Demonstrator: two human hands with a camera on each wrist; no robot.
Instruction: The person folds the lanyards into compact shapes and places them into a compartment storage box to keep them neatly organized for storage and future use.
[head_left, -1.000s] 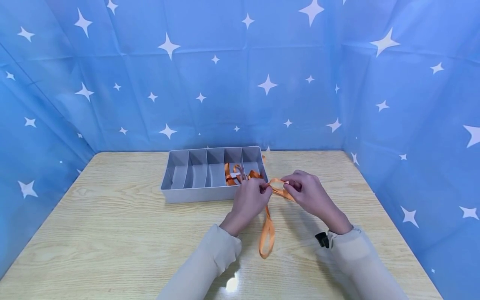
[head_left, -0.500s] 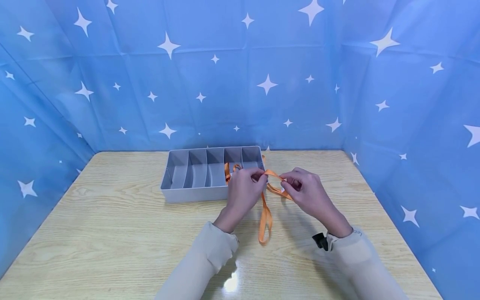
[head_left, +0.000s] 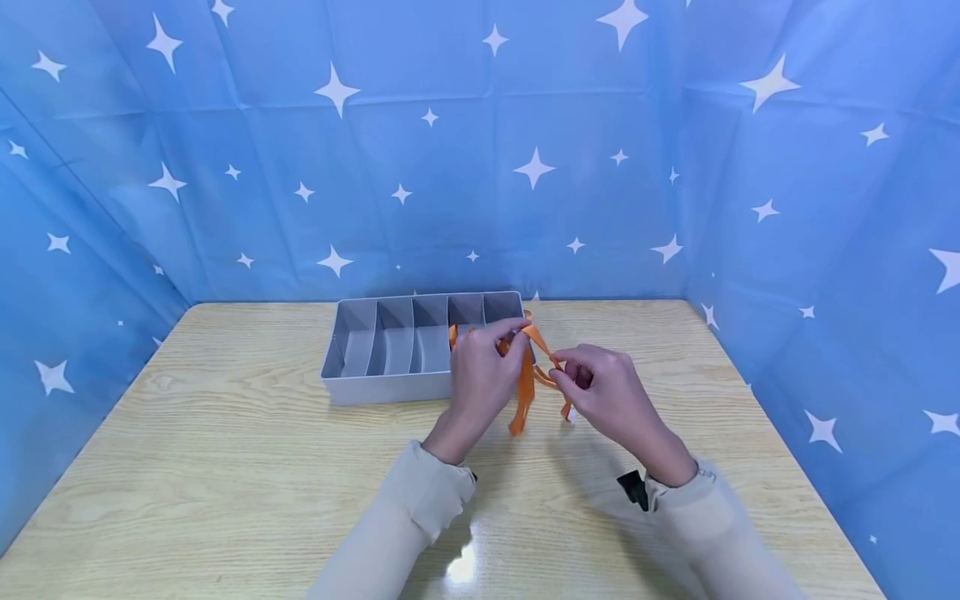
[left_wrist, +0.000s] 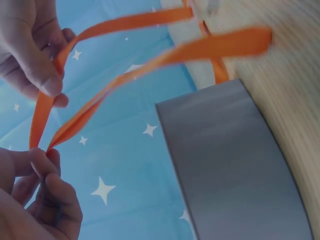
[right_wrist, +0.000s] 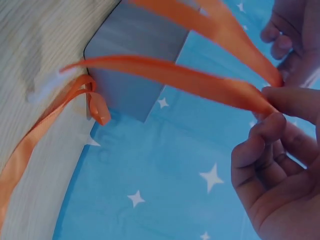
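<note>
An orange ribbon point(head_left: 538, 342) is stretched between my two hands, just right of the grey tray's near corner. My left hand point(head_left: 482, 371) pinches it between thumb and fingertips, over the tray's right end. Lower and to the right, my right hand point(head_left: 611, 392) pinches it too. One length of orange ribbon point(head_left: 525, 393) hangs below the left hand; another ends near a small white piece point(head_left: 572, 414). In the left wrist view, two orange strands point(left_wrist: 220, 45) run from the fingertips toward the table. Seen from the right wrist, a flat strand point(right_wrist: 165, 72) leaves the pinching fingertips.
The grey tray point(head_left: 390, 388) has several compartments in a row. Some orange ribbon point(head_left: 453, 335) lies in a right-hand compartment, partly hidden by my left hand. More orange ribbon point(right_wrist: 20, 155) lies on the wooden table point(head_left: 225, 467) beside the tray. A blue star-patterned curtain point(head_left: 450, 150) surrounds it.
My left hand has risen and moved slightly left, drawing the ribbon up. The loop between the hands is now a taut slanting strand, and the hanging length has lifted. The right hand moved slightly left.
</note>
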